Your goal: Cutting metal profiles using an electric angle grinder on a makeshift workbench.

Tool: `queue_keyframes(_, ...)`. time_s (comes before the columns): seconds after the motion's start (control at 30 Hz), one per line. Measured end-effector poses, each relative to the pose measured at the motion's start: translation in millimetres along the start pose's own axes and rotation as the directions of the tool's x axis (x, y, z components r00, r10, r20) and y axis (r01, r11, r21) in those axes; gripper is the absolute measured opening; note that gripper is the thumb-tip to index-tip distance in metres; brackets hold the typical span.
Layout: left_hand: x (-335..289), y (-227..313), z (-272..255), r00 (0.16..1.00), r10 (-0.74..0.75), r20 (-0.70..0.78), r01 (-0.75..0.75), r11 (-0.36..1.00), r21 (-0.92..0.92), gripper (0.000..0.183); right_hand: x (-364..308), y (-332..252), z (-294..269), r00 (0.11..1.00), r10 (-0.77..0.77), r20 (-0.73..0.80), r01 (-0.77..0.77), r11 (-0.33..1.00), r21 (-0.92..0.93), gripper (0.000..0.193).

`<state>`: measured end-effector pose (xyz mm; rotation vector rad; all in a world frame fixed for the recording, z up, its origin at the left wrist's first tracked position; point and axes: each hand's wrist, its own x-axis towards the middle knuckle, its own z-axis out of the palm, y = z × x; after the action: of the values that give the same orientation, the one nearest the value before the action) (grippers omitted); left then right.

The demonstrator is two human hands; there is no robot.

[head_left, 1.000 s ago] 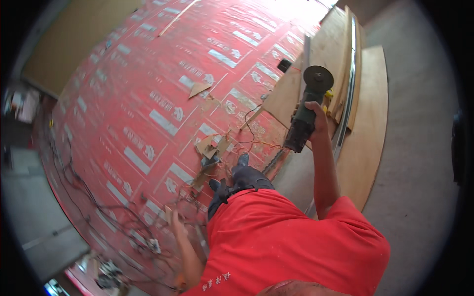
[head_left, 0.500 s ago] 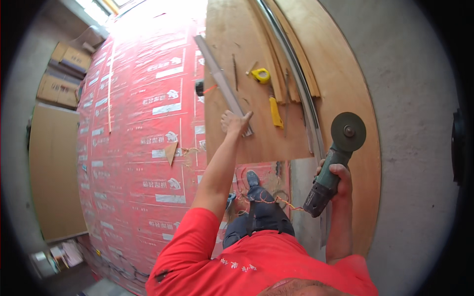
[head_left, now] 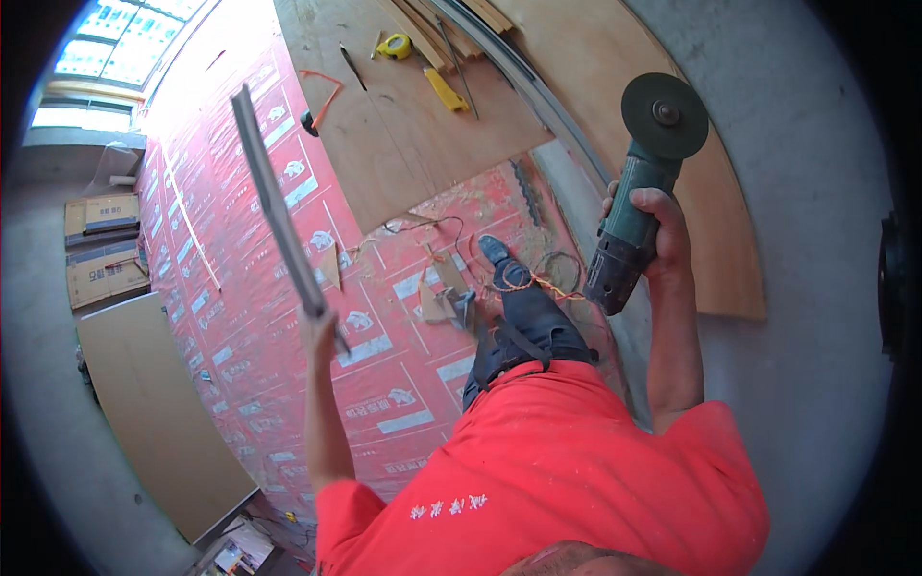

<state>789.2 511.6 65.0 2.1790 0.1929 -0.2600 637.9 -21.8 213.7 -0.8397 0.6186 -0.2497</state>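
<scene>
Nearest the wearer, the right hand (head_left: 661, 223) is wrapped firmly round the green body of an angle grinder (head_left: 634, 197), its disc (head_left: 665, 115) uppermost; that hold matches the view half a second ago. The left hand (head_left: 318, 331) is closed on the lower end of a grey strip (head_left: 274, 206) (individual fingers are too blurred to verify). Here lies the change: the strip, previously on the plywood board (head_left: 384, 144), is now raised off it, slanting above the red floor sheeting (head_left: 230, 317), well apart from the grinder. Finding: tool and workpiece each occupy one hand. Farther out, a yellow-handled tool (head_left: 445, 89) and yellow tape measure (head_left: 394, 46) remain on the board.
</scene>
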Motion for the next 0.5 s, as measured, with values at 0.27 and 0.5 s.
queue_keyframes(0.27, -273.7, -124.0, -46.4, 0.899, -0.31, 0.309, 0.228, 0.934, 0.275, 0.049, -70.3, 21.3, -36.9, 1.0, -0.026, -0.007, 0.026, 0.998, -0.05, 0.044)
queue_keyframes(0.5, -232.9, -118.0, 99.4, 0.94, -0.042, 0.339, -0.014, 0.987, 0.162, 0.041, -76.4, 23.7, -63.4, 0.993, 0.119, 0.017, -0.116, 0.983, -0.141, 0.057)
